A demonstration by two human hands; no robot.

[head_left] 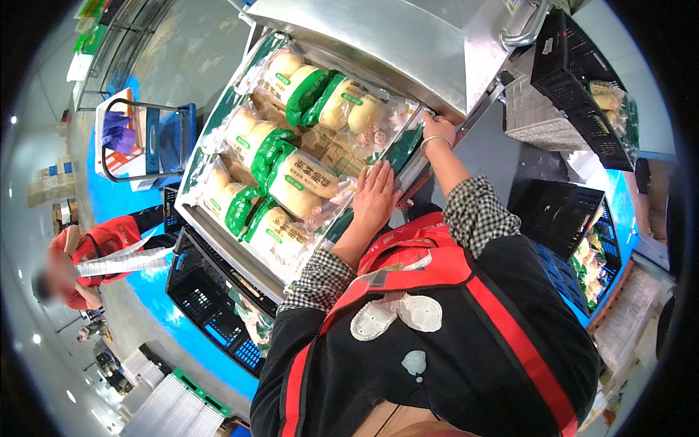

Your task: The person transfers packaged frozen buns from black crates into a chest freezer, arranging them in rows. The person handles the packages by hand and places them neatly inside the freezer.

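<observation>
Head view: left hand flat on pouches; right hand gripping lid edge.

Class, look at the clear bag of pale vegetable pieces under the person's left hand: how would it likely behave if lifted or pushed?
The bag would probably sag between its lumpy pieces, since the film looks thin. Its glossy plastic may slide easily under the left hand. The chunky contents suggest some weight.

Six clear food bags, three black crates, two hands
</observation>
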